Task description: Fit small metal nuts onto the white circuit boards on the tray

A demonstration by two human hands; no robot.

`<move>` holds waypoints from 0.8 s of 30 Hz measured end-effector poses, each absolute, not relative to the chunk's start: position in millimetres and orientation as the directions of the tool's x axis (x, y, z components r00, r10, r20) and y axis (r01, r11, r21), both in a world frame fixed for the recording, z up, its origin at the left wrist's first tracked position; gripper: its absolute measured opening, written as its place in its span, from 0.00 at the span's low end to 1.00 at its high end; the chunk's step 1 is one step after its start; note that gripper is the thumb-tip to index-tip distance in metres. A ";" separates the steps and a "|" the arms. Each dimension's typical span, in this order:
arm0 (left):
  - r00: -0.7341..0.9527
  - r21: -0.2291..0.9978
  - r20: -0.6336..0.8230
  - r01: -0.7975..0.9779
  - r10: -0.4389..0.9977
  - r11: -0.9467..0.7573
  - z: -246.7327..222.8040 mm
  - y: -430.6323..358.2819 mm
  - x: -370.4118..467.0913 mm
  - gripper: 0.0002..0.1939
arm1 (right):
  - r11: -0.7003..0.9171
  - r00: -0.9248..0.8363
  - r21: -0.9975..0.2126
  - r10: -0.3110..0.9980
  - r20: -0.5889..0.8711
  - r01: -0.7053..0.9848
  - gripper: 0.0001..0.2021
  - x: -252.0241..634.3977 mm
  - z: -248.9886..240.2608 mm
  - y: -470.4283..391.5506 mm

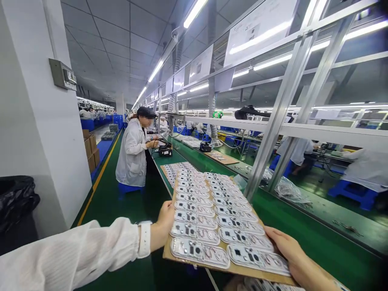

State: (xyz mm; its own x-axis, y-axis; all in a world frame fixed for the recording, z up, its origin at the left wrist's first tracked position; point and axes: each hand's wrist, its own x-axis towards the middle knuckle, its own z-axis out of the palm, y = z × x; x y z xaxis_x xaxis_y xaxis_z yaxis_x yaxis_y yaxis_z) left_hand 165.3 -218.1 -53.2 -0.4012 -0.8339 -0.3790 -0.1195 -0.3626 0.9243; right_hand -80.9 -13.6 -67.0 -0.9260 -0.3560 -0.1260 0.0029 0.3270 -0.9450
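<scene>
A flat cardboard sheet [222,245] is held up in front of me, covered with two columns of white oval electronic units [198,252] that show black parts and thin red wires. At its left edge my left hand [165,221] is closed on the cardboard, the sleeve above it white and cuffed. Along the right edge my right hand [286,246] grips it too, with the fingers partly hidden beneath. More such units show under the near edge of the sheet, low in the view.
A co-worker [131,149] in a white coat and black cap stands at the green bench [178,155] ahead, near a black device [165,149]. Another loaded board [222,157] lies farther along. Metal frame posts [275,109] rise on the right. A black-bagged bin [16,202] stands left.
</scene>
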 end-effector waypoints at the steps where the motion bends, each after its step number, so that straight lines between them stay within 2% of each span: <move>1: -0.377 0.924 -0.380 -0.109 -0.845 -0.367 -51.2 -231.8 167.1 0.18 | 0.323 -0.918 -0.946 -0.365 -0.156 0.032 0.07 -81.0 -63.5 -37.5; 4: -0.314 0.920 -0.390 -0.083 -0.866 -0.384 -48.3 -273.9 171.6 0.19 | 0.325 -0.883 -0.943 -0.417 -0.215 0.076 0.07 -82.0 -56.4 -107.0; 10: -0.227 0.908 -0.418 -0.069 -0.880 -0.413 -48.8 -357.2 178.7 0.22 | 0.355 -0.795 -0.933 -0.551 -0.253 0.050 0.07 -89.6 -59.7 -223.8; 16: -0.141 0.918 -0.395 -0.016 -0.908 -0.397 -50.8 -426.7 178.8 0.20 | 0.350 -0.764 -0.936 -0.596 -0.248 0.031 0.12 -101.8 -74.6 -324.8; 24: -0.063 0.916 -0.394 0.049 -0.917 -0.398 -56.9 -491.7 179.9 0.18 | 0.380 -0.731 -0.924 -0.643 -0.228 -0.046 0.12 -109.8 -79.9 -416.8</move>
State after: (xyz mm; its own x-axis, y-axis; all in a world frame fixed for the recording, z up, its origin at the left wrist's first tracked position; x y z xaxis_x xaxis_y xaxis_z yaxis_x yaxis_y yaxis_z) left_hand 179.9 -491.7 -56.9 -0.0631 -0.9167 -0.3945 0.0491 -0.3976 0.9162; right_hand -109.8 -416.8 -79.9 -0.7310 -0.6430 -0.2282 -0.0460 0.3801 -0.9238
